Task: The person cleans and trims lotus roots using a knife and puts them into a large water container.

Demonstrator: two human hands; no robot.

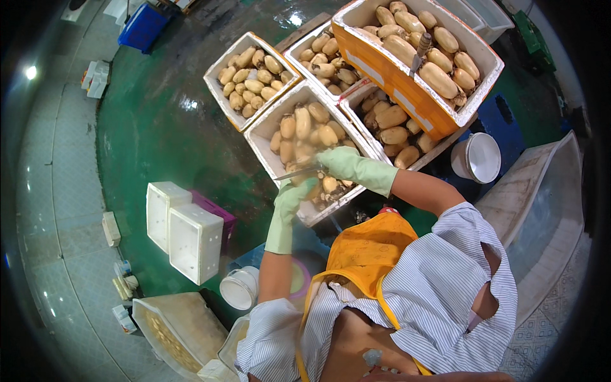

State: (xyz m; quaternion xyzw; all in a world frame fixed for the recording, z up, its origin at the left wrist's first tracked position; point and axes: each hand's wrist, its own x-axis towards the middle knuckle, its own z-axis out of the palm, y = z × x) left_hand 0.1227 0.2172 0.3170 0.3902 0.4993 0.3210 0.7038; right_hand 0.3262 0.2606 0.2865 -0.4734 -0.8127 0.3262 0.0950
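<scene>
My left hand, in a pale green rubber glove, is at the near left of a white foam box of lotus root segments. It is closed around a lotus root segment, partly hidden by the glove. In my right hand, gloved alike, is a knife; its blade points left, just above the left hand. Small cut pieces lie at the near end of the box. The picture is hazy around both hands.
More foam boxes of lotus root stand beyond and to the right; a second knife stands in the stacked orange-sided box. White buckets flank me. Two foam boxes rest on a purple crate at left. A large tub is right.
</scene>
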